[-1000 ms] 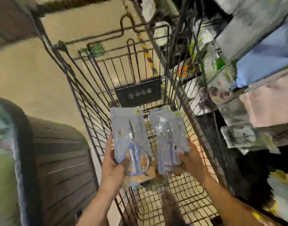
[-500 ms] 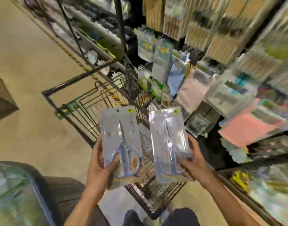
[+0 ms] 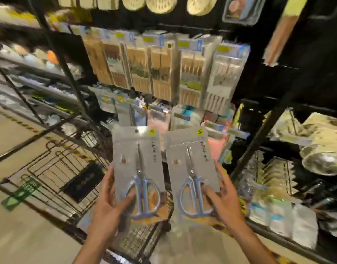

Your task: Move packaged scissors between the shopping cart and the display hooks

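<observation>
I hold two packs of scissors upright in front of me. My left hand (image 3: 109, 204) grips the lower edge of the left scissors pack (image 3: 138, 161), a grey card with blue-handled scissors and a hang hole at its top. My right hand (image 3: 224, 199) grips the right scissors pack (image 3: 190, 164) the same way. Both packs hover above the near end of the wire shopping cart (image 3: 55, 178), which lies low on the left. Behind the packs is the display wall (image 3: 164, 73) of hanging goods; its hooks are hidden by the blur.
Packs of wooden utensils (image 3: 188, 77) hang at eye level. Pink and blue packets (image 3: 158, 119) hang just behind the scissors. A black rack post (image 3: 263, 138) slants on the right, with metal bowls (image 3: 324, 161) on a shelf beyond it. Beige floor (image 3: 20, 235) runs along the left.
My view swung up from the cart's inside to the display wall. Both hands lifted the two packs out of the cart and hold them higher, facing the hanging goods.
</observation>
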Action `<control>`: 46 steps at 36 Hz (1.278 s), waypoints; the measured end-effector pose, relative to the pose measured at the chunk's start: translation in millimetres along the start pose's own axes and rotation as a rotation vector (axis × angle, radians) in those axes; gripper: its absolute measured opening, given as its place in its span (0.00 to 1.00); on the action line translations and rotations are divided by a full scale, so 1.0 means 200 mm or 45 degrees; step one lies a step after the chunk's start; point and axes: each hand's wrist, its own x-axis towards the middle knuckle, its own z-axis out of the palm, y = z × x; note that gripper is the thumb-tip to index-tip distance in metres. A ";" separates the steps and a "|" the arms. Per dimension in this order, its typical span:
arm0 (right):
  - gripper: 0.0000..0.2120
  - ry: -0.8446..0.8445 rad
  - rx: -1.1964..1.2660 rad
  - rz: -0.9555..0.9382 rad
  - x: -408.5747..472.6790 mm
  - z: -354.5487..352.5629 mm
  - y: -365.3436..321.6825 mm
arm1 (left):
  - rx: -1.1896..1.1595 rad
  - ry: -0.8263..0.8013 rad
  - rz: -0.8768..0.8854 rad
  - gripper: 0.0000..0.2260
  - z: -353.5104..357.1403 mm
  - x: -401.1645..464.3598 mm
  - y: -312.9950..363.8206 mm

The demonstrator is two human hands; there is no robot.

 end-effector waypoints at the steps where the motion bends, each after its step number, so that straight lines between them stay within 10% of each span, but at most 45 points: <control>1: 0.32 0.038 0.005 -0.018 -0.03 -0.11 -0.02 | 0.004 -0.023 0.014 0.40 0.10 -0.03 0.01; 19: 0.32 0.579 -0.044 -0.235 -0.50 -1.72 -0.40 | 0.034 -0.511 0.352 0.37 1.71 -0.55 0.05; 46: 0.30 0.798 -0.123 -0.367 0.04 -2.33 -0.72 | 0.001 -0.777 0.477 0.37 2.58 -0.11 0.29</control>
